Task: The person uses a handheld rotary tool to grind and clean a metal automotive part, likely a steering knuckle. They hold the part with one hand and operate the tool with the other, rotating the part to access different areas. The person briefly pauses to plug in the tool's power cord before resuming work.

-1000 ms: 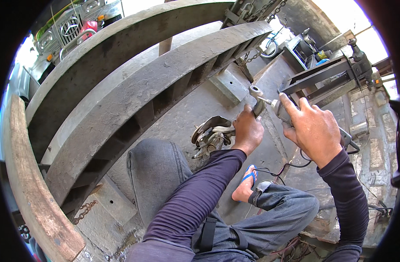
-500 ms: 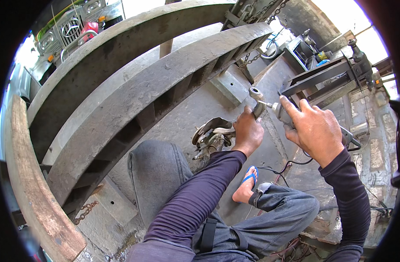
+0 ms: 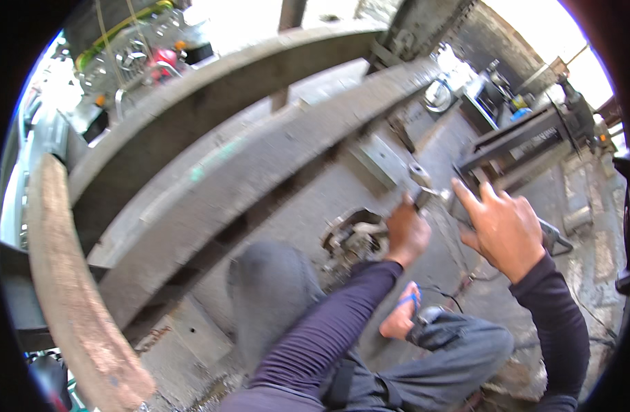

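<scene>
My left hand (image 3: 408, 232) is closed around a metal part with a round eye (image 3: 418, 172) at its upper end. To its right, my right hand (image 3: 504, 232) grips a corded die grinder (image 3: 553, 237), whose rear end shows past the wrist. Its index finger stretches forward along the tool, and the palm covers most of the body. The grinder's tip points left at the metal part, close beside it; blur hides whether they touch. Just left of my left hand, a metal assembly with a curved plate (image 3: 353, 233) lies on the floor.
Large curved beams (image 3: 260, 147) arch across the left and far side. A curved wooden piece (image 3: 85, 295) stands at the far left. Beyond my right hand is a dark metal frame (image 3: 518, 147). A cable (image 3: 447, 295) runs over the floor near my sandalled foot (image 3: 401, 312).
The view has swung, so the scene sits a little further right and lower, and is blurred. Both hands keep their holds on the metal part and the grinder.
</scene>
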{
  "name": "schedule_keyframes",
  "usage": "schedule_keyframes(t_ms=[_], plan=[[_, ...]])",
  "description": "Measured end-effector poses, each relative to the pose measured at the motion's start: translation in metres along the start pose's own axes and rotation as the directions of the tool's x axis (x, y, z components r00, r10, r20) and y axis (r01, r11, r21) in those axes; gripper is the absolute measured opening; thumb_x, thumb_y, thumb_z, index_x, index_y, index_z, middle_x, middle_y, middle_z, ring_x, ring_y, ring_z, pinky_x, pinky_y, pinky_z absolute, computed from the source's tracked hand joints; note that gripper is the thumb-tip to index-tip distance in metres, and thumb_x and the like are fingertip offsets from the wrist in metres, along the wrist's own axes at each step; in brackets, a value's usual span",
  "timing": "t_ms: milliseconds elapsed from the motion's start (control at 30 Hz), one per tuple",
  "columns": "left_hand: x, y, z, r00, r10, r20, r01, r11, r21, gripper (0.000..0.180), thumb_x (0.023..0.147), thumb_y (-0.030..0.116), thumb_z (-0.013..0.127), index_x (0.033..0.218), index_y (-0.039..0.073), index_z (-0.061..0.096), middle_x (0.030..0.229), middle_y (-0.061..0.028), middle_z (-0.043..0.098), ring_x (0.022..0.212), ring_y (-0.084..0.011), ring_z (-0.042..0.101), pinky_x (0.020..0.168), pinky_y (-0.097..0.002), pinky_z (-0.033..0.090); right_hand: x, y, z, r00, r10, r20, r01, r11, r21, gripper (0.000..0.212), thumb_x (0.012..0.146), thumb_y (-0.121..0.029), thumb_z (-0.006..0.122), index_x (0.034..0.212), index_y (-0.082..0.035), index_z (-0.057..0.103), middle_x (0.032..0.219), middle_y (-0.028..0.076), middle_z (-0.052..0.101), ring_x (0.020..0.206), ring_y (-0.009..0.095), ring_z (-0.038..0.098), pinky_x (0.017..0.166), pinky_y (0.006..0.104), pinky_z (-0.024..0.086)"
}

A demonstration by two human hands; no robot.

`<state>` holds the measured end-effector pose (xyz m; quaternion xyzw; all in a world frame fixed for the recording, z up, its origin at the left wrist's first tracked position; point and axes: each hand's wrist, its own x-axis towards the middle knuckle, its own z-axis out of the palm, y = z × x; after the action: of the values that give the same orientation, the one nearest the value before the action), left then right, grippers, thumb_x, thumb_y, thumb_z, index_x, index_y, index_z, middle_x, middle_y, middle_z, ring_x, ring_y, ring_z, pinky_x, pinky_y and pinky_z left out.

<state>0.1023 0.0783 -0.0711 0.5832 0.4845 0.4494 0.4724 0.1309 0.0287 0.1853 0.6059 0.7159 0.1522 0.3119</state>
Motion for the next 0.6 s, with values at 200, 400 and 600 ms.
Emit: schedule_keyframes(t_ms=[200, 400, 600], plan=[[0.002, -0.002, 0.005, 0.991, -0.105, 0.08, 0.103, 0.994, 0.038, 0.045, 0.092, 0.013, 0.067, 0.132, -0.003, 0.054, 0.109, -0.0259, 0.072, 0.107, -0.0489, 0.068, 0.09, -0.0638, 0.049, 0.002, 0.0, 0.003, 0.989, -0.013, -0.147, 0.012, 1.0, -0.008, 0.079, 0.076, -0.037, 0.086, 0.148, -0.016, 0.062, 0.098, 0.009, 0.068, 0.087, 0.027, 0.074, 0.071, 0.0395, 0.059], [-0.001, 0.002, -0.001, 0.997, -0.067, 0.042, 0.067, 0.998, -0.001, 0.027, 0.093, 0.01, 0.067, 0.115, 0.001, 0.054, 0.104, -0.0277, 0.071, 0.108, -0.0524, 0.065, 0.089, -0.0646, 0.046, 0.004, -0.001, 0.009, 0.979, -0.014, -0.202, 0.007, 0.999, -0.036, 0.069, 0.078, -0.035, 0.081, 0.143, -0.015, 0.066, 0.095, 0.009, 0.068, 0.085, 0.026, 0.074, 0.07, 0.0378, 0.059], [0.001, -0.001, 0.002, 0.999, -0.039, -0.002, 0.038, 0.998, -0.052, 0.024, 0.092, 0.007, 0.064, 0.113, 0.0, 0.056, 0.104, -0.0277, 0.071, 0.107, -0.0521, 0.066, 0.089, -0.0643, 0.046, 0.005, -0.004, 0.01, 0.995, 0.024, -0.102, -0.026, 1.0, -0.016, 0.085, 0.075, -0.043, 0.089, 0.15, -0.014, 0.059, 0.102, 0.011, 0.069, 0.091, 0.028, 0.074, 0.075, 0.0396, 0.058]])
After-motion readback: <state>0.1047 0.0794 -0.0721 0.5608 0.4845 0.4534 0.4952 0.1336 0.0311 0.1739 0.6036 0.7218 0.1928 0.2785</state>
